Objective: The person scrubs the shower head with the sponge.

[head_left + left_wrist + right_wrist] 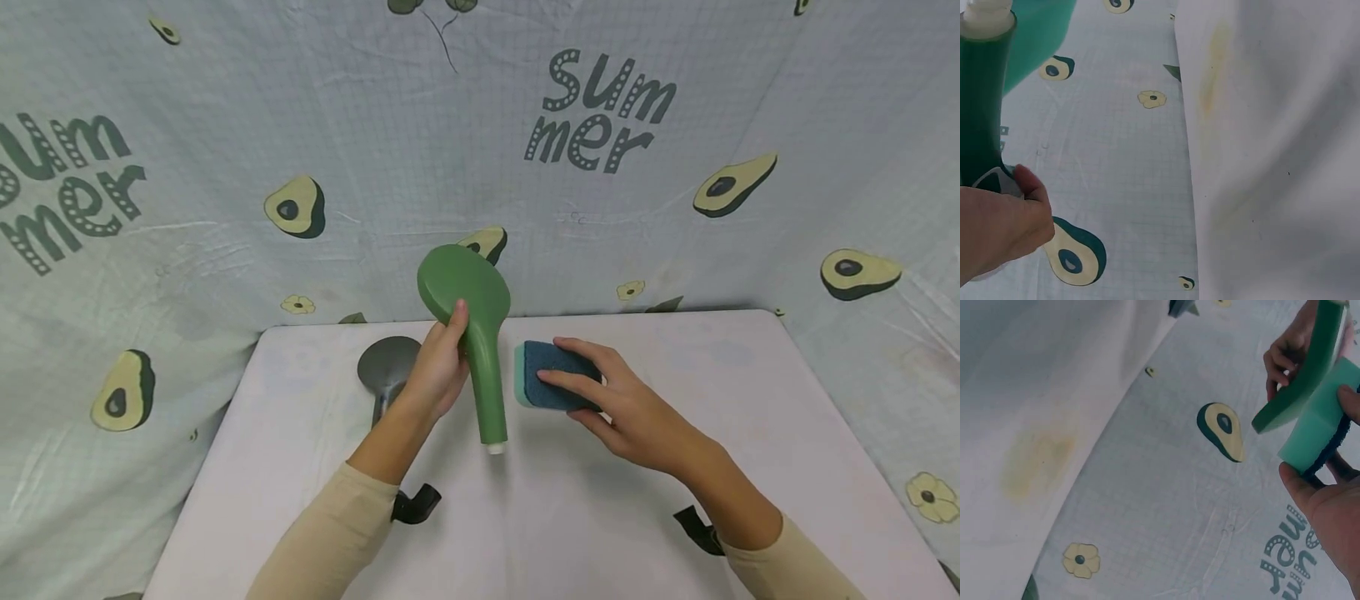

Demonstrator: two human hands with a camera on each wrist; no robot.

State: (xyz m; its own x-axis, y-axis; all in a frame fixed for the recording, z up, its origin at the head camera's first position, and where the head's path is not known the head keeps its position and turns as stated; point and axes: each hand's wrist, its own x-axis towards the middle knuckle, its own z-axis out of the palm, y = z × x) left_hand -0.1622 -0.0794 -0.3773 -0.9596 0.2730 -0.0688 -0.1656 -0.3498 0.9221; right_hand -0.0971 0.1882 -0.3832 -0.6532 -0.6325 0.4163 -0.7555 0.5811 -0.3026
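My left hand [438, 367] grips a green shower head [487, 383] by the neck, thumb laid along the back of its round head. The shower head is raised over the table, its handle pointing down to a white threaded end [988, 19] that shows in the left wrist view. In my right hand [637, 408] is a sponge [546, 358], pinched at its edges between fingers and thumb. Its dark blue scouring side faces up in the head view; the light green foam [1316, 428] faces the shower head, close beside the handle. The spray face is hidden.
A dark grey shower head [388, 362] lies on the white table [300, 417], its handle partly behind my left forearm. Black straps [420, 504] stick out by both wrists. An avocado-patterned cloth [375, 167] hangs behind the table and at its sides.
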